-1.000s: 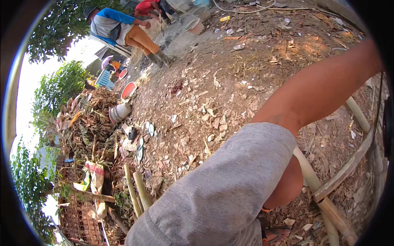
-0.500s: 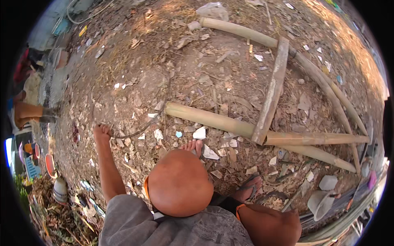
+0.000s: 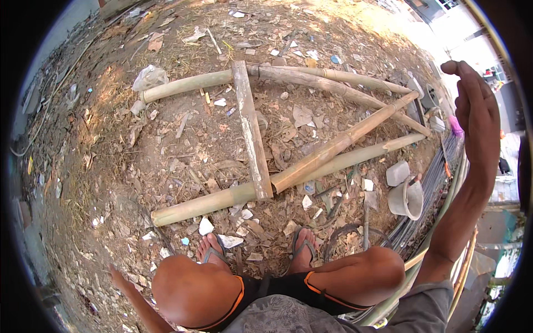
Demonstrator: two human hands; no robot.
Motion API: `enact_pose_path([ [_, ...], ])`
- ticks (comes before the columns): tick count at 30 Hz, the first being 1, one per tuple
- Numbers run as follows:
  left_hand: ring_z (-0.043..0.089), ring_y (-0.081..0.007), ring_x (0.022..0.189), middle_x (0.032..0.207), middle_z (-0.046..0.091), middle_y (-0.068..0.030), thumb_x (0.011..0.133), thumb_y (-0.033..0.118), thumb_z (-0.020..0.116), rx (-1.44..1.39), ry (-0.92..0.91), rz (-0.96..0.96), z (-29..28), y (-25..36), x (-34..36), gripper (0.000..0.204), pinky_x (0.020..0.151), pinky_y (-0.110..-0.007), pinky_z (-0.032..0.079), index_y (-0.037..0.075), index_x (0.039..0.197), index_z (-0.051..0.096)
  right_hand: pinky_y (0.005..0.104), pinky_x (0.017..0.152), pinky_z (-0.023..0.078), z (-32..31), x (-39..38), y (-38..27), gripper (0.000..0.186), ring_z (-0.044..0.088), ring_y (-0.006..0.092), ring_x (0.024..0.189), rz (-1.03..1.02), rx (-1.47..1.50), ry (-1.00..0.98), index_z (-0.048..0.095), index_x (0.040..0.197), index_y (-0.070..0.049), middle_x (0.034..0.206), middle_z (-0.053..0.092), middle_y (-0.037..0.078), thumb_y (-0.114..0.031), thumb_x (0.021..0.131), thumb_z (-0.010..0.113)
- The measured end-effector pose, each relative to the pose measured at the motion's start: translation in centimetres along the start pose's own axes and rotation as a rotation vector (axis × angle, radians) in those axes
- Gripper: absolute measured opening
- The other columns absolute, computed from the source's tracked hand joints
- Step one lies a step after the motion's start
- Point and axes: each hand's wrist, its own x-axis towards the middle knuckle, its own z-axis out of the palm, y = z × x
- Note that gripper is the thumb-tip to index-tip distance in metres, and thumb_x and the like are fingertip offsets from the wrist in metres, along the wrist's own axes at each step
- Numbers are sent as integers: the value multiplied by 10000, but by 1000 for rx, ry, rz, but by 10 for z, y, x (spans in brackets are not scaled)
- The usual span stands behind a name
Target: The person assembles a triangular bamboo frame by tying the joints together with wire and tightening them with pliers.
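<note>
My right hand (image 3: pixel 473 108) is raised at the right, its fingers stretched upward and slightly curved, nothing visible in it. Low at the left, my left hand (image 3: pixel 117 276) hangs beside my knee over the littered ground; it is small and blurred, and its fingers cannot be made out. Before my feet lies a frame of bamboo poles. A weathered flat wooden bar (image 3: pixel 251 133) crosses the near bamboo pole (image 3: pixel 208 205) and the far bamboo pole (image 3: pixel 186 87). Toward the right, a diagonal bamboo pole (image 3: pixel 347 136) crosses other poles where they converge. Neither hand touches the frame.
A whitish bucket (image 3: pixel 408 201) stands at the right beside a pale block (image 3: pixel 397 173). Long dark rods (image 3: pixel 430 188) lie bundled beyond it. A clear plastic bag (image 3: pixel 150 77) rests near the far pole's end. Leaves and white shards (image 3: pixel 230 241) litter the ground around my sandalled feet.
My view has swung to the right. My left hand, earlier closed on a dark thin cord out on the ground, is now lower beside my knee. My right arm has come up into view.
</note>
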Motion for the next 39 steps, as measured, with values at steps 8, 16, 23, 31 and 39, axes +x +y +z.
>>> enact_pose_path([
  [8, 765, -311, 1039, 1270, 728, -232, 1037, 734, 490, 37, -1016, 312, 259, 237, -251, 918, 880, -428, 649, -43, 1526, 499, 549, 732, 568, 169, 15, -112, 385, 725, 402, 777, -479, 161, -447, 675, 1148, -3, 840, 728, 214, -313, 1139, 447],
  [16, 747, -169, 841, 1005, 763, 17, 1038, 556, 659, -372, -1375, 159, 337, 347, -210, 436, 785, -354, 633, 144, 1179, 684, 571, 750, 571, 212, -41, -86, 217, 745, 431, 854, -752, 321, -574, 701, 1155, -71, 907, 758, 201, -171, 990, 602],
  [23, 548, -331, 1433, 1501, 621, -131, 1120, 462, 503, -418, -1180, 188, 371, 261, -297, 502, 1173, -551, 454, 171, 1528, 545, 518, 742, 600, 224, -17, -25, 135, 758, 404, 847, -692, 270, -470, 760, 952, -45, 858, 758, 207, -118, 865, 688],
  [31, 557, -229, 727, 798, 555, -106, 1170, 479, 321, -703, -777, 41, 372, 283, -191, 568, 895, -430, 606, -12, 1181, 607, 465, 681, 611, 284, -39, -13, 92, 783, 340, 800, -777, 65, -276, 794, 765, -62, 796, 774, 149, -124, 699, 792],
  [39, 212, -128, 487, 621, 260, 13, 1186, 401, 392, -858, -526, 289, 322, 322, -127, 393, 404, -309, 240, 78, 1033, 556, 501, 701, 594, 261, 18, 74, 76, 767, 338, 803, -568, -44, -259, 769, 894, -87, 799, 750, 123, -130, 836, 745],
])
